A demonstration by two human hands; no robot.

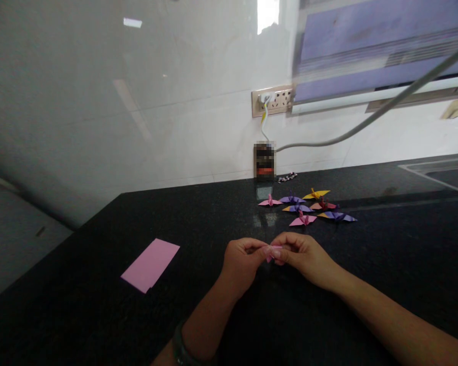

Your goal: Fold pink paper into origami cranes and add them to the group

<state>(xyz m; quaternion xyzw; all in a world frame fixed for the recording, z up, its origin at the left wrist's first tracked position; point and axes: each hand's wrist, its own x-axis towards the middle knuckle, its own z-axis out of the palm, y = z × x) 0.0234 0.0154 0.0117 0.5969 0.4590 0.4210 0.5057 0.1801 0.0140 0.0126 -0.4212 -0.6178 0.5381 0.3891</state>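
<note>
My left hand point(242, 260) and my right hand point(302, 254) meet over the black counter point(99, 315), fingertips pinched together on a small folded pink paper piece point(272, 252). Only a sliver of the pink paper shows between the fingers. A dark band sits on my left wrist. Beyond my hands lie several finished paper cranes point(307, 206) in pink, purple, yellow and red.
A stack of flat pink paper point(151, 265) lies to the left on the counter. At the back wall a small device point(264, 160) is plugged into a socket strip point(272, 101) by a cable. A sink edge point(438, 170) shows at the far right.
</note>
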